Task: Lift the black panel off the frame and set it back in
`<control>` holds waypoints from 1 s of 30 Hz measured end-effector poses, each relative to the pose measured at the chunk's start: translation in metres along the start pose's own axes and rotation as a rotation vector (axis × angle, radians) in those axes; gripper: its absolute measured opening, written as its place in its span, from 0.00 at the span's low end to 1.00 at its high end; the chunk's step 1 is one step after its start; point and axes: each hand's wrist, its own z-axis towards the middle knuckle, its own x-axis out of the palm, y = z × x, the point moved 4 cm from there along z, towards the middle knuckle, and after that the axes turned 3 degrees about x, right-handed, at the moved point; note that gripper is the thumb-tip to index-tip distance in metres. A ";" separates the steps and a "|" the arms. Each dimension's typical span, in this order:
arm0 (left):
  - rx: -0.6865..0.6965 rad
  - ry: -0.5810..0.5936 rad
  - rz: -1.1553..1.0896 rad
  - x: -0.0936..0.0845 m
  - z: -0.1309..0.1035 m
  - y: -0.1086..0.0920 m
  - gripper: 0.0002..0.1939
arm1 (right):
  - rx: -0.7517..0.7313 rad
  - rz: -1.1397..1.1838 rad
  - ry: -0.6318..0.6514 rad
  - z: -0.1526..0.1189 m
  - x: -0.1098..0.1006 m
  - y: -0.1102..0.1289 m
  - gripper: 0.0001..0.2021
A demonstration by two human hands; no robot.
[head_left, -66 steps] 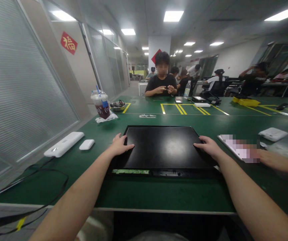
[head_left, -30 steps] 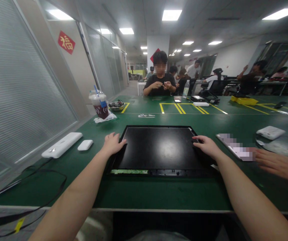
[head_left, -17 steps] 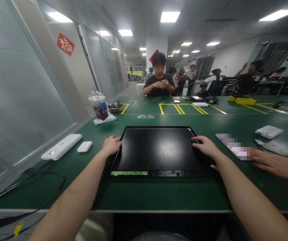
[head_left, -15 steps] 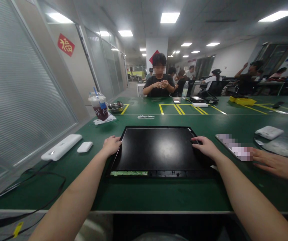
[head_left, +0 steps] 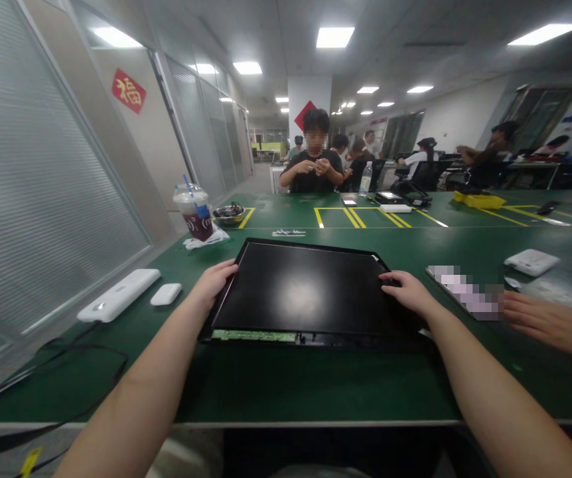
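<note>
A black flat screen panel (head_left: pixel 306 285) with a dark frame lies in front of me, its left side tilted up off the green table. Along its near edge runs a green circuit strip (head_left: pixel 256 336). My left hand (head_left: pixel 215 282) grips the left edge, thumb on top and the other fingers hidden beneath. At the right edge, my right hand (head_left: pixel 405 289) holds the frame with its fingertips curled over the rim.
Left on the green table (head_left: pixel 316 392) are a white power bank (head_left: pixel 119 295), a white earbud case (head_left: pixel 166 294) and a drink cup (head_left: pixel 194 212). Right lie a phone (head_left: pixel 462 292) beside another person's hand (head_left: pixel 549 322) and a white device (head_left: pixel 532 262). A metal bowl (head_left: pixel 229 214) stands farther back.
The panel's left side has risen and its far left corner is higher, so it now sits slanted. My left hand went up with it; my right hand stays almost in place.
</note>
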 end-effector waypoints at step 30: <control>-0.028 0.135 -0.045 0.007 -0.001 0.005 0.25 | -0.023 -0.075 0.035 -0.004 -0.003 0.011 0.18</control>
